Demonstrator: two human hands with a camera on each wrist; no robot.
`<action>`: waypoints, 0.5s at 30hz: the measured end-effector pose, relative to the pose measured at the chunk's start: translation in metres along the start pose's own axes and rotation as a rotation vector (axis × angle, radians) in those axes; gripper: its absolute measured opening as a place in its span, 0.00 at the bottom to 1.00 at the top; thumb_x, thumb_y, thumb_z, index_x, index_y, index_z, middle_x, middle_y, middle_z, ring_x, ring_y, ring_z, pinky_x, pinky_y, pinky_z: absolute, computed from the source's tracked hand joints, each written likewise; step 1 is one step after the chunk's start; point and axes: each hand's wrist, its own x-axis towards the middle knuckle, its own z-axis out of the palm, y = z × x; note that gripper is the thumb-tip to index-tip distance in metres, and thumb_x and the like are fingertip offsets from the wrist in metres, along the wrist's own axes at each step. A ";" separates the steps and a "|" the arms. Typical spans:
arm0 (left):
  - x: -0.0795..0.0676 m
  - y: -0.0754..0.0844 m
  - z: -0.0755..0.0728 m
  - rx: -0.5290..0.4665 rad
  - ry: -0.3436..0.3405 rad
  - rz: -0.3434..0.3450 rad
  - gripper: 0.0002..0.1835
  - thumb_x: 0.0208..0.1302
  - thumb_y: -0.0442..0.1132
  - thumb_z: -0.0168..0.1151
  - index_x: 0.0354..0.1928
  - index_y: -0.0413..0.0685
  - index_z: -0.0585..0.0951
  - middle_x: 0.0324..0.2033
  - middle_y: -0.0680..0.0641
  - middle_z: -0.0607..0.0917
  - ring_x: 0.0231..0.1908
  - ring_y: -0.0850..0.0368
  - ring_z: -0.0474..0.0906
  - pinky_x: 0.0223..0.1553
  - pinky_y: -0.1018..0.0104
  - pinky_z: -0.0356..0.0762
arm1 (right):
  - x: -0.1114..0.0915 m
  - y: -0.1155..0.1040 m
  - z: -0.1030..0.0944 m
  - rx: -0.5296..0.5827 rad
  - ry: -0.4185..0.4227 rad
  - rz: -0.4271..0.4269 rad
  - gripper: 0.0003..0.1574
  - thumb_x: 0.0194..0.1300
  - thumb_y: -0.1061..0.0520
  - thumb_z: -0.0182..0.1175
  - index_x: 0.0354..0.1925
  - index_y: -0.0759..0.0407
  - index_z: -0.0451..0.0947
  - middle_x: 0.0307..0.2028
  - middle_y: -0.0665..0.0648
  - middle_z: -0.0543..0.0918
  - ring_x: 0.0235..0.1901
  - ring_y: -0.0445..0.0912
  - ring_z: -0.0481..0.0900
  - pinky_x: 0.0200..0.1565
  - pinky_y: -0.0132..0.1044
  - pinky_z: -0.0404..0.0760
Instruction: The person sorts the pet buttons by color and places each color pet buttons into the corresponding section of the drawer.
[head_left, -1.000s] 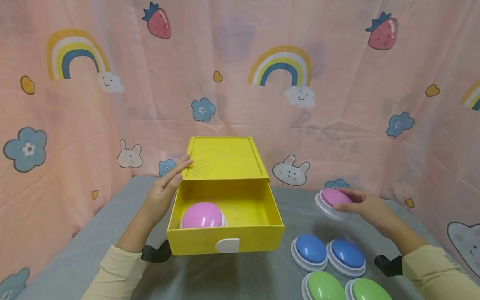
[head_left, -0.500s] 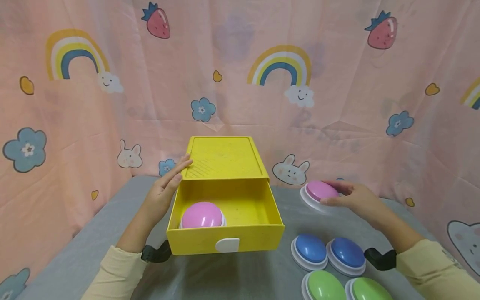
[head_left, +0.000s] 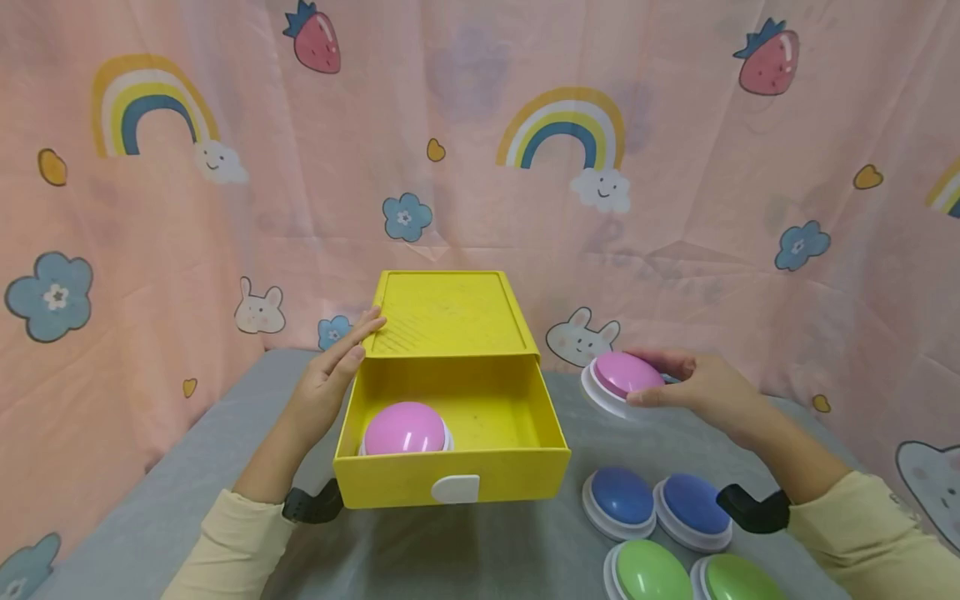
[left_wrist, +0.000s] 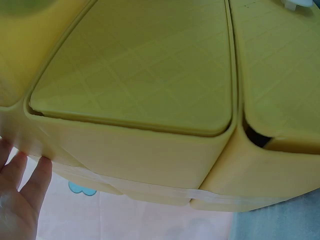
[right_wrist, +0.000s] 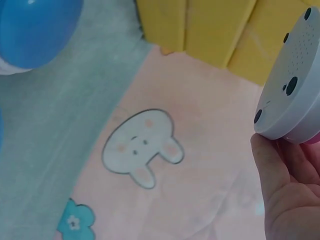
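My right hand [head_left: 705,387] grips a pink dome push button [head_left: 626,372] with a white base, held up over the grey table to the right of a yellow drawer unit [head_left: 453,317]. In the right wrist view the button's white underside [right_wrist: 292,90] shows dark round feet and small speaker holes. Another pink button [head_left: 405,429] sits at the left of the pulled-out top drawer [head_left: 517,477], its base partly hidden by the drawer front. My left hand [head_left: 326,392] rests straight fingers along the unit's upper left edge; its fingertips [left_wrist: 45,165] touch the yellow side in the left wrist view.
Two blue buttons [head_left: 622,497] and two green ones [head_left: 652,573] stand on the grey table [head_left: 517,550], right of the drawer unit. A white handle [head_left: 455,490] is on the drawer front. Behind hangs a pink patterned curtain [head_left: 465,50].
My right hand has carried the pink button leftward and slightly upward, closer to the drawer. The left hand, the drawer and the other buttons stay where they were.
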 end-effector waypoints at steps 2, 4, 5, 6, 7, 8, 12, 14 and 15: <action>0.000 0.000 0.000 -0.002 -0.001 -0.002 0.24 0.80 0.46 0.38 0.74 0.55 0.66 0.78 0.56 0.57 0.79 0.55 0.45 0.76 0.39 0.49 | -0.001 -0.005 -0.001 -0.003 0.004 -0.011 0.43 0.64 0.45 0.66 0.72 0.56 0.66 0.65 0.66 0.76 0.64 0.64 0.72 0.54 0.54 0.84; 0.000 0.000 -0.001 -0.006 -0.003 -0.005 0.24 0.80 0.46 0.39 0.74 0.55 0.66 0.78 0.57 0.57 0.79 0.55 0.45 0.76 0.38 0.48 | -0.003 -0.010 -0.001 -0.007 0.008 -0.021 0.42 0.63 0.45 0.66 0.71 0.55 0.67 0.65 0.65 0.76 0.64 0.64 0.72 0.54 0.53 0.84; 0.000 0.000 -0.001 -0.006 -0.005 -0.006 0.24 0.80 0.46 0.39 0.74 0.56 0.66 0.78 0.57 0.57 0.79 0.55 0.44 0.76 0.38 0.48 | -0.004 -0.012 -0.001 -0.007 0.008 -0.027 0.42 0.63 0.45 0.67 0.71 0.55 0.67 0.65 0.65 0.76 0.64 0.64 0.72 0.54 0.53 0.84; 0.000 0.000 -0.001 -0.005 -0.006 -0.009 0.24 0.80 0.46 0.39 0.74 0.56 0.66 0.78 0.58 0.57 0.79 0.55 0.44 0.76 0.38 0.48 | -0.004 -0.014 0.000 -0.006 0.009 -0.031 0.41 0.63 0.45 0.67 0.71 0.55 0.68 0.65 0.64 0.76 0.63 0.63 0.72 0.53 0.53 0.84; 0.000 0.000 -0.001 -0.004 -0.007 -0.009 0.24 0.80 0.46 0.39 0.74 0.56 0.66 0.78 0.58 0.57 0.79 0.55 0.44 0.76 0.38 0.48 | -0.005 -0.016 0.000 -0.003 0.010 -0.034 0.41 0.63 0.45 0.67 0.71 0.55 0.68 0.65 0.64 0.77 0.63 0.63 0.73 0.53 0.52 0.85; 0.000 0.000 -0.001 -0.004 -0.007 -0.009 0.24 0.80 0.46 0.39 0.74 0.57 0.66 0.78 0.58 0.57 0.79 0.55 0.44 0.76 0.38 0.48 | -0.005 -0.018 0.000 0.001 0.010 -0.038 0.41 0.63 0.46 0.67 0.71 0.54 0.68 0.64 0.64 0.77 0.63 0.62 0.74 0.53 0.51 0.85; 0.000 0.000 -0.001 -0.003 -0.004 -0.007 0.24 0.80 0.46 0.39 0.74 0.56 0.66 0.78 0.57 0.57 0.79 0.55 0.45 0.76 0.38 0.48 | -0.007 -0.026 0.000 0.003 0.005 -0.039 0.42 0.62 0.45 0.67 0.71 0.53 0.68 0.65 0.63 0.77 0.61 0.60 0.75 0.52 0.49 0.86; 0.000 0.000 -0.001 -0.004 -0.003 -0.004 0.24 0.80 0.46 0.39 0.74 0.56 0.66 0.78 0.57 0.57 0.79 0.55 0.45 0.76 0.38 0.48 | -0.007 -0.030 0.000 0.003 0.003 -0.032 0.42 0.62 0.44 0.67 0.71 0.53 0.68 0.65 0.63 0.77 0.61 0.59 0.76 0.52 0.48 0.86; 0.000 0.000 -0.001 -0.005 -0.004 -0.004 0.24 0.80 0.46 0.39 0.74 0.56 0.66 0.78 0.57 0.57 0.79 0.55 0.45 0.76 0.38 0.48 | -0.008 -0.032 0.000 0.005 0.002 -0.026 0.42 0.62 0.44 0.67 0.71 0.53 0.68 0.65 0.63 0.77 0.61 0.59 0.76 0.51 0.46 0.86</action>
